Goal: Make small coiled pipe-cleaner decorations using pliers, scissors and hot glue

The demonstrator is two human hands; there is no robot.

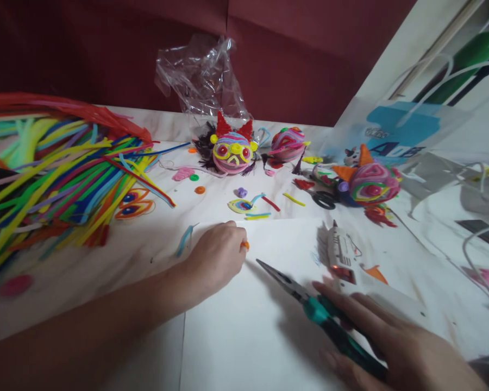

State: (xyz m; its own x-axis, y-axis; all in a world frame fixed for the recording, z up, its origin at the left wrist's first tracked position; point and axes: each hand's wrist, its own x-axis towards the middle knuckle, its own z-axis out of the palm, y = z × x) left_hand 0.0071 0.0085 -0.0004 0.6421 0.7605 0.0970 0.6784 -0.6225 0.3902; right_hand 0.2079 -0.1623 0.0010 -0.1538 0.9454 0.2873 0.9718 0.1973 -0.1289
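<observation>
- A dark maroon backdrop (pixel 228 65) rises behind the white, marbled desk (pixel 69 279), whose back edge runs along its foot.
- White paper (pixel 236 342) covers the middle; its far edge passes just beyond the left hand, its left edge runs beneath that forearm, and open room spreads below the pliers' tip.
- A heap of coloured pipe cleaners (pixel 65 179) crowds the left side, well apart from the paper.
- The right hand (pixel 395 331) is loosely curved, fingers stretched along one side of the pliers' handles and the thumb on the other, holding them; how firmly, one cannot tell.
- The left hand (pixel 220 247) is closed, fingertips pinched on a small orange piece.
- The pliers (pixel 305 298) slant over the paper, their tip near the left fingers but apart from them.
- Along the far side stand a red-horned figure (pixel 234 152), a striped ball (pixel 287 144) and an orange-eared figure (pixel 372 182), limiting the room there.
- A white glue gun (pixel 340 247) lies just beyond the right fingertips, narrowing the space on that side.
- The orange piece (pixel 245 246) sticks out slightly from the left hand, above the paper.
</observation>
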